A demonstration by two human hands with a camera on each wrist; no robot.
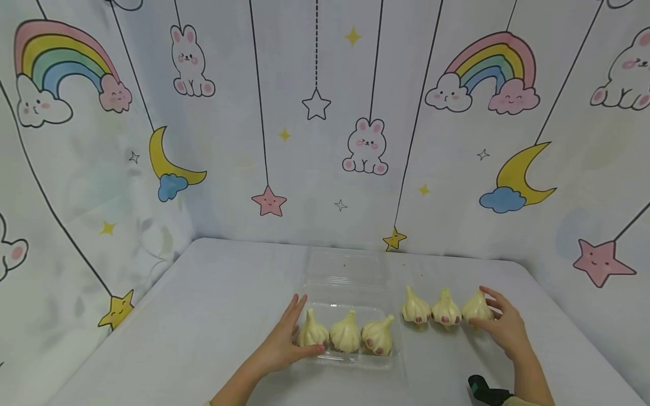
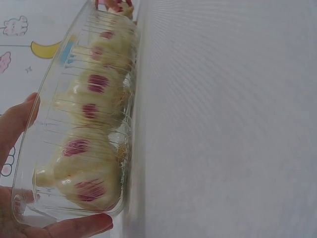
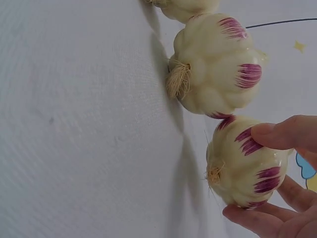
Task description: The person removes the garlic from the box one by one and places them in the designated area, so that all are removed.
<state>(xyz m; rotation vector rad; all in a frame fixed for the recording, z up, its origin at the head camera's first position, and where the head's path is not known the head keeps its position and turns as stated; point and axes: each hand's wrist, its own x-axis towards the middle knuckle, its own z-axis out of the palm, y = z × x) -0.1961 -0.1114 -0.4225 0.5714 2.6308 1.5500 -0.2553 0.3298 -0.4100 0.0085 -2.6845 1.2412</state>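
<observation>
- The hands are well apart. The right hand pinches the end garlic of a row of three, thumb on its near side and fingers on its far side.
- This end garlic stands with its long axis close to vertical, stem up, its root tuft facing down to the table; whether it touches the table I cannot tell.
- Just left of the right hand's garlic is the centre garlic, stem up, and beyond it, towards the left hand, the far garlic, also stem up.
- The left hand grips the left end of a clear plastic box, thumb along the near side and fingers at the far corner.
- The box has its long axis running from the left hand towards the right hand; its lid lies open on the side away from the person.
- Three bulbs line up in the box: the first bulb beside the left hand and the second bulb, both stem up, then the third bulb, tilted so its stem points up and towards the right hand.
- A dark object sits beside the right wrist.
</observation>
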